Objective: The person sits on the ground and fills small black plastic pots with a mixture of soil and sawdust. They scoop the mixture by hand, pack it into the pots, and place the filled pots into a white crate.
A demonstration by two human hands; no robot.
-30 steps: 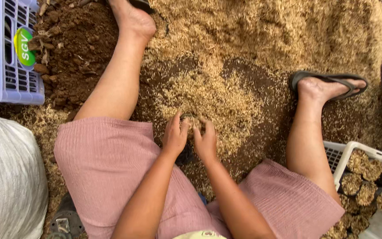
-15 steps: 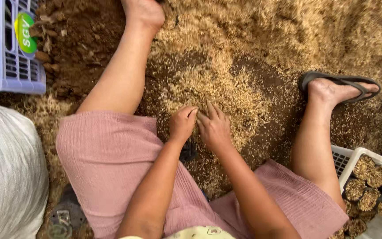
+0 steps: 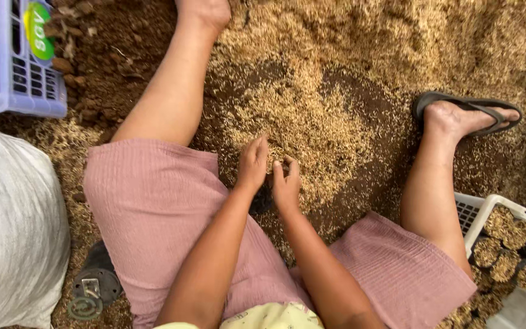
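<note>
I sit on the ground with my legs spread around a heap of pale husks [image 3: 312,116] mixed with dark soil. Both hands meet at the near edge of the heap, between my thighs. My left hand [image 3: 254,163] rests fingers-down on the husks and closes on a small black bag [image 3: 263,199], mostly hidden between my wrists. My right hand [image 3: 287,184] is beside it, thumb up, with its fingers curled into the husks at the bag's mouth.
A white crate [image 3: 488,213] at the right holds several small dark bags filled with husks. A lilac crate [image 3: 19,91] stands at the upper left, and a big white sack [image 3: 13,237] lies at the left. A dark round object [image 3: 95,281] lies by my left thigh.
The view has shifted a little. My hands have drawn closer together at the heap's near edge, and the right hand's fingers have curled in.
</note>
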